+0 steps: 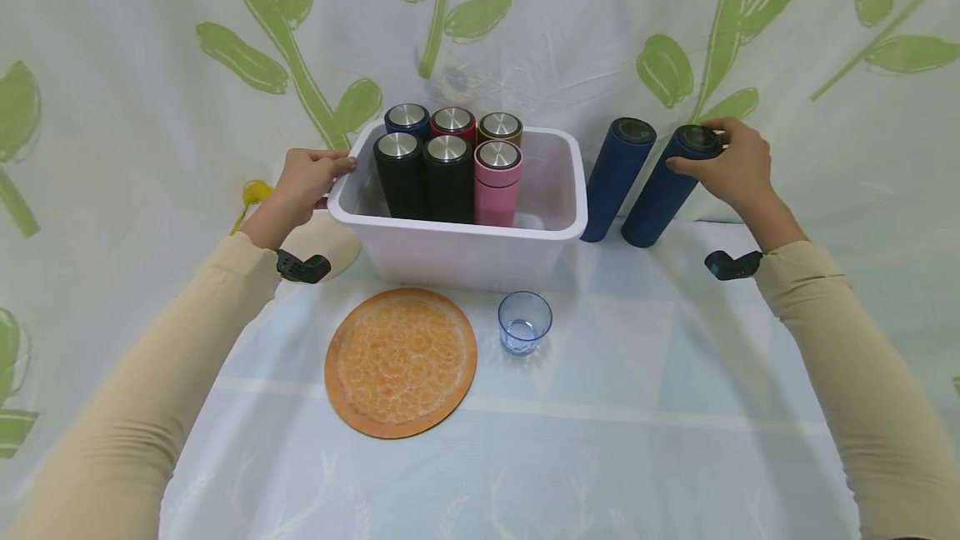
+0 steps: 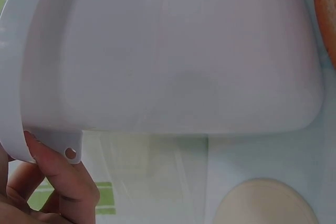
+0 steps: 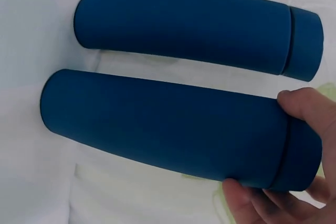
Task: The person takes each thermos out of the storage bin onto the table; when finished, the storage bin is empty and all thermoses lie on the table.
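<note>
A white plastic tub stands toward the back of the table, holding several metal-capped flasks on its left side. My left hand grips the tub's left rim; in the left wrist view its fingers curl under the edge. At the right, two tall blue flasks stand side by side. The thumb and fingers of my right hand hold the outer blue flask around its lid end. The other blue flask is apart from that hand.
Among the tub's flasks are a pink flask and a black flask. In front lie a round orange-brown mat and a small glass. A pale round disc lies partly behind my left wrist. A patterned curtain hangs behind.
</note>
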Demonstrator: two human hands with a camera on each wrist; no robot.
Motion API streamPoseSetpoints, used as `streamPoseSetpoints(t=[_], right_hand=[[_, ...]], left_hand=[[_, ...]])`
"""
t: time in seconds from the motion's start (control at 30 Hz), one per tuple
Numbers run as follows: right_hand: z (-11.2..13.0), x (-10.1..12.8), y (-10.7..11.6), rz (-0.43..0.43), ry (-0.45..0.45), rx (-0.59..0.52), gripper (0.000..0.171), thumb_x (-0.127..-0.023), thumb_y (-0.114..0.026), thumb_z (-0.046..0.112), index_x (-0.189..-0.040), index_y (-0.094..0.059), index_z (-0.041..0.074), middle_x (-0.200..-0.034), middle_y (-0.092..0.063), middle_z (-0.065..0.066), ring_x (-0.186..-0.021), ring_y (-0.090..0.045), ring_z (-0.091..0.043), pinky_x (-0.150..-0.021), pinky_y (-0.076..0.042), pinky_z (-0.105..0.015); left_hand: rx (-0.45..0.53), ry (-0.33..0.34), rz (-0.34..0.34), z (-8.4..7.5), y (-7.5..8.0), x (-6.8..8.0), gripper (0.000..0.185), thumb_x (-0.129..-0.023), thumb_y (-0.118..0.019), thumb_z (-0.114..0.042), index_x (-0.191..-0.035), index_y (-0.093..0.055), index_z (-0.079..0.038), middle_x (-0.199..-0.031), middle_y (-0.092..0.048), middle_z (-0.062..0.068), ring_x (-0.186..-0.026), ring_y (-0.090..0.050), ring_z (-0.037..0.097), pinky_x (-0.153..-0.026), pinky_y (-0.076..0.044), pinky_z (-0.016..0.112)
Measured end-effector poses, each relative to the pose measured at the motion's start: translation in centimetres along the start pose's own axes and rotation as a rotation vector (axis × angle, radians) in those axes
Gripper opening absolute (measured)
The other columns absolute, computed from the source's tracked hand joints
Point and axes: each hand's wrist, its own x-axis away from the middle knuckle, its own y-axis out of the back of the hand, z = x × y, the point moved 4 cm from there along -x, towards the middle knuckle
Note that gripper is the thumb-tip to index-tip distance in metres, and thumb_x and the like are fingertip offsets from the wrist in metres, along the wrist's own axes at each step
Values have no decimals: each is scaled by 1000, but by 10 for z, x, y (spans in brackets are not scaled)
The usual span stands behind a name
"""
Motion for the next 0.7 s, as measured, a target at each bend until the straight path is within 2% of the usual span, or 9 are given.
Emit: streamPoseSetpoints(t=[0.33,0.53,0.6,0.7], right_hand=[[-10,-8,-5,19,-51,-63,83,-87,-72,46,-151,-38,4,-150,-38,-24,-135,-35,-41,-95,-42,-47],[-10,-9,-5,18,-34,-48,83,-88,-72,46,-151,-38,3,-144,-44,-26,-126,-44,-40,-84,-44,-38],[-9,-9,-4,19,-23,-31,83,-87,-72,46,-150,-39,2,-141,-46,-27,-125,-45,-41,-83,-43,-39],[-7,-8,-1,23,-12,-10,86,-87,-72,48,-150,-38,1,-143,-45,-27,-128,-43,-43,-88,-44,-45]], left_hand=[[-8,-12,3,0,-2,2,51,-102,-57,-28,-147,-49,-7,-140,-51,17,-98,-60,15,-66,-55,21],[-18,-8,-7,0,-1,2,50,-103,-56,-28,-147,-50,-6,-139,-52,18,-105,-59,20,-67,-56,21],[-19,-3,-9,0,-1,1,49,-103,-56,-28,-146,-51,-7,-138,-52,18,-107,-58,22,-68,-56,22],[-23,2,-11,-1,-1,2,49,-103,-56,-29,-146,-51,-6,-138,-51,18,-108,-58,24,-68,-56,22]])
